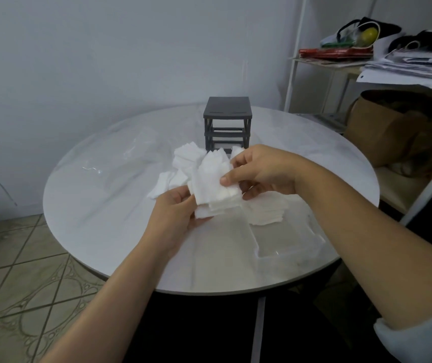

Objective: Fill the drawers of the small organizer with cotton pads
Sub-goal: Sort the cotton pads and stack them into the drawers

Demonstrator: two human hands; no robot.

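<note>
I see the round white bench filling mid-frame. The dark organizer stands upright at its upper centre, frame slots empty. Two clear drawers lie at lower right, one holding cotton pads. My left hand and right hand both pinch a stack of cotton pads at centre, above loose pads.

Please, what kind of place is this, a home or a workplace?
Probably a room in a home, used partly for storage. A round white table stands on a patterned tile floor, and a white shelf at the right holds bags and stacks of papers.
</note>
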